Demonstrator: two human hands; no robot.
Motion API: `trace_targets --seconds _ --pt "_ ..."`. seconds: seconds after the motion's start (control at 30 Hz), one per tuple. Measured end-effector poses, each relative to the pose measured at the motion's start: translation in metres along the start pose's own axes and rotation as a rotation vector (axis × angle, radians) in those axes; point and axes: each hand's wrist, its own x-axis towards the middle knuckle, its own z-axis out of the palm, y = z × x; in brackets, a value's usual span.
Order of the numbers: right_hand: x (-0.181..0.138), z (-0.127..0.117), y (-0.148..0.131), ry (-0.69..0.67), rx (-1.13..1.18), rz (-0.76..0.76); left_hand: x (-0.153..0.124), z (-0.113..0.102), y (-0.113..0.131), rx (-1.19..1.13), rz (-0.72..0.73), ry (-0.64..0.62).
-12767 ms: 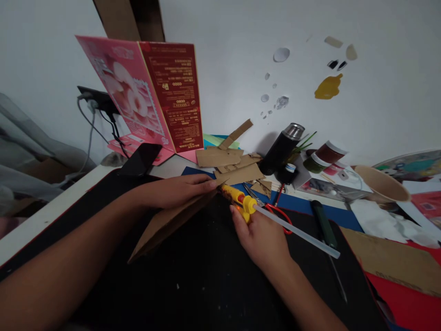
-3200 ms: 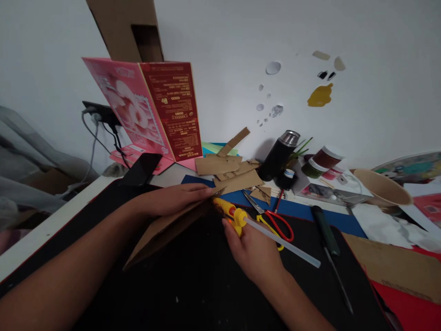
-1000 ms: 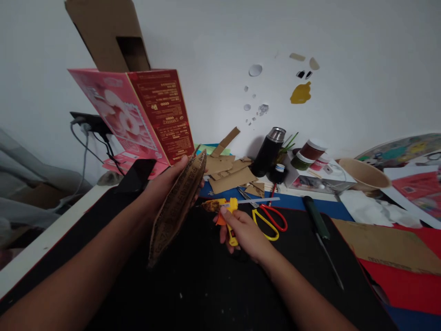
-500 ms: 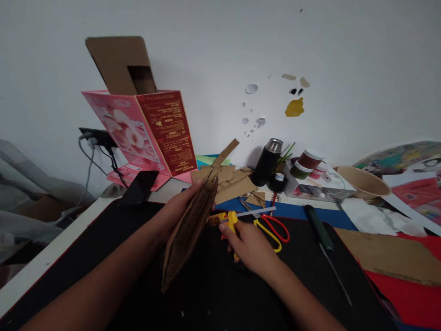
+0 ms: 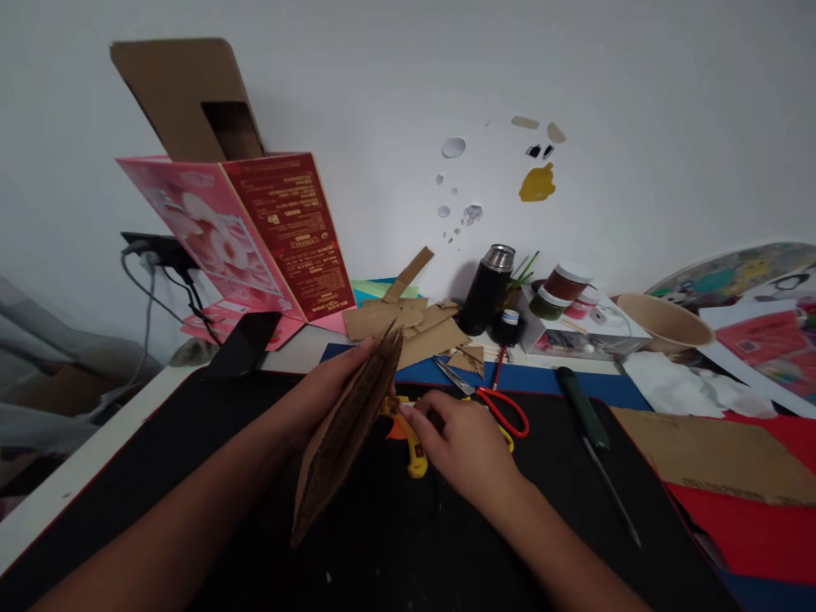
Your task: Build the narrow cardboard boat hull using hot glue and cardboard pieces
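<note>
My left hand (image 5: 331,382) grips a folded piece of corrugated cardboard (image 5: 344,442), held tilted with its open fold facing right. Just right of the cardboard is a yellow hot glue gun (image 5: 416,455) with an orange trigger, its handle pointing down. The fingers of my right hand (image 5: 468,438) are closed at the back end of the glue gun; its glue stick is mostly hidden by them. The nozzle sits close to the cardboard, and I cannot tell whether they touch. Behind my right hand lie scissors (image 5: 510,416) with red and yellow handles.
Cardboard scraps (image 5: 408,327) lie behind the hands, beside a black thermos (image 5: 488,289). A green-handled screwdriver-like tool (image 5: 583,408) rests on the black mat (image 5: 541,544) at right. A phone (image 5: 246,344) and a pink-red box (image 5: 255,238) stand at left; paint jars (image 5: 561,289) sit behind.
My right hand has shifted its grip from the glue gun's handle to its back end, and the handle now shows. The glue stick has gone from sight. The view has shifted slightly.
</note>
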Motion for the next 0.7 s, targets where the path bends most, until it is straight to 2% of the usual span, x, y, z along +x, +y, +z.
trace_targets --seconds 0.1,0.23,0.33,0.53,0.7 --pt "0.001 0.002 0.004 0.035 0.311 0.003 -0.003 0.004 -0.003 -0.010 0.012 -0.033" --pt "0.004 0.006 0.006 -0.017 0.675 0.082 -0.007 0.011 -0.009 -0.029 -0.024 -0.029" --pt "0.006 0.007 0.004 -0.044 0.879 0.129 -0.009 0.018 -0.013 -0.004 0.018 -0.082" --pt "0.007 0.009 0.002 -0.028 0.972 0.175 -0.014 0.031 -0.016 0.043 0.030 -0.182" --pt "0.005 0.014 0.003 -0.001 0.883 0.164 -0.014 0.031 -0.020 0.039 0.069 -0.102"
